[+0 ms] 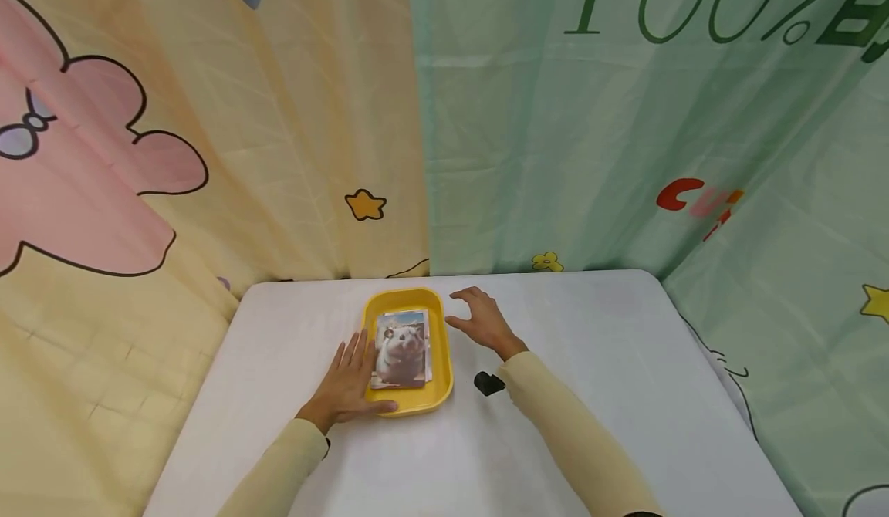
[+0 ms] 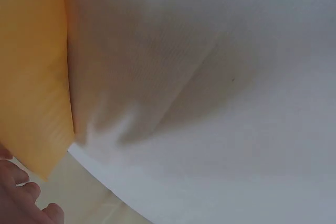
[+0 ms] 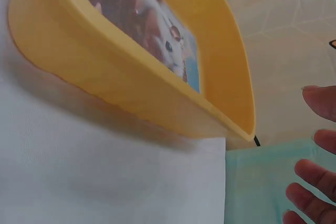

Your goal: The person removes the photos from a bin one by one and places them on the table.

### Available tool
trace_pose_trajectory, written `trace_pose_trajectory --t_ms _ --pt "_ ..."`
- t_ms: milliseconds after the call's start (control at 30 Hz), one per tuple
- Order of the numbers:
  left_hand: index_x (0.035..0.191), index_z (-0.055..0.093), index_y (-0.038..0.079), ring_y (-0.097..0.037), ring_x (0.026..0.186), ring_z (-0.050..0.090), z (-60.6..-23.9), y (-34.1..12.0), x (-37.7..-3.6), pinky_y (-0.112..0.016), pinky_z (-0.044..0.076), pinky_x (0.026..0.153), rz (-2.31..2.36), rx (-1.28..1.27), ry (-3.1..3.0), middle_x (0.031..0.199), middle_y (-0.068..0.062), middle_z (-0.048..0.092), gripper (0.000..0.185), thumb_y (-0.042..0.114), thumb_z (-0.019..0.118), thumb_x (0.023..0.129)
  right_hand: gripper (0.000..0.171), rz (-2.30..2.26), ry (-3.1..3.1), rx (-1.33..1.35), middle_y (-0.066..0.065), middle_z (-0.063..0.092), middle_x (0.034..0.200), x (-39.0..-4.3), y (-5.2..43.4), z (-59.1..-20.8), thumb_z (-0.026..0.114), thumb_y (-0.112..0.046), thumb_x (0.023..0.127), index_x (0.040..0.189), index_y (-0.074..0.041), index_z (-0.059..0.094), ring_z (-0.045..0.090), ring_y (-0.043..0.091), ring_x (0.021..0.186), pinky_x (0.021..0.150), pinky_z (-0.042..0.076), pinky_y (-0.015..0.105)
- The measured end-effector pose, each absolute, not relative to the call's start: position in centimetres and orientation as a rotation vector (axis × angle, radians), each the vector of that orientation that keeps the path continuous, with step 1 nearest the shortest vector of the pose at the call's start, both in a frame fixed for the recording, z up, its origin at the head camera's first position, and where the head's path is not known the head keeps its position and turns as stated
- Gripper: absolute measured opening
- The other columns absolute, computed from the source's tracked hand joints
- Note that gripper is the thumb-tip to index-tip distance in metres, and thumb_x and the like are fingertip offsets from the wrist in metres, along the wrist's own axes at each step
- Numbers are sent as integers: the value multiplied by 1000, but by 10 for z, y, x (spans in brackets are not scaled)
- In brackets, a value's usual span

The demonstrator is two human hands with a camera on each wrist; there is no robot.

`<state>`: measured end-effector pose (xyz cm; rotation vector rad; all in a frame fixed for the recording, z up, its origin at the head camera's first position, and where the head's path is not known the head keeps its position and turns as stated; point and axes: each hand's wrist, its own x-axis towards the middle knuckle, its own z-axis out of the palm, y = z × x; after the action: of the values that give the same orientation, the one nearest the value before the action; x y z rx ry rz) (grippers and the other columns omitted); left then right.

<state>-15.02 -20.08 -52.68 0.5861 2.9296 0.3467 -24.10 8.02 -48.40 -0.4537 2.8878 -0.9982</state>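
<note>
A yellow tray (image 1: pixel 444 382) with rounded corners stands on the white table, and a small stack of picture cards (image 1: pixel 400 353) lies inside it. The top card shows a pale furry animal against a blue sky. My left hand (image 1: pixel 345 384) lies at the tray's left rim, its fingers straight and its thumb over the near left corner. To the right of the tray, my right hand (image 1: pixel 486 322) is held with fingers spread and nothing in it. The right wrist view shows the right fingers (image 3: pixel 315 182) apart from the tray wall (image 3: pixel 105 72).
The white table (image 1: pixel 590 393) extends to both sides of the tray. A small black object (image 1: pixel 489 383) shows beside the right sleeve. Behind the table hang printed curtains (image 1: pixel 312 116), yellow on the left and green on the right.
</note>
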Motion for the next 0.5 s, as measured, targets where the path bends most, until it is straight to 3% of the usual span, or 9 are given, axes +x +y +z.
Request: trace_pose_trajectory --t_ms 233,500 --pt "150 11 -9 -39 146 5 -536 -203 -146 -54 4 116 309 538 2925 158 -27 1 128 81 55 71 46 -1059 2769 -625 14 55 128 -250 55 -496 70 -24 89 128 -2 58 51 31 121 107 37 45" --pt "150 6 -10 -38 146 6 -538 -203 -143 -55 5 116 354 493 2923 158 -26 1 131 81 56 70 44 -1109 2659 -588 12 56 128 -250 28 -505 69 -17 90 129 -2 57 52 33 118 104 41 43"
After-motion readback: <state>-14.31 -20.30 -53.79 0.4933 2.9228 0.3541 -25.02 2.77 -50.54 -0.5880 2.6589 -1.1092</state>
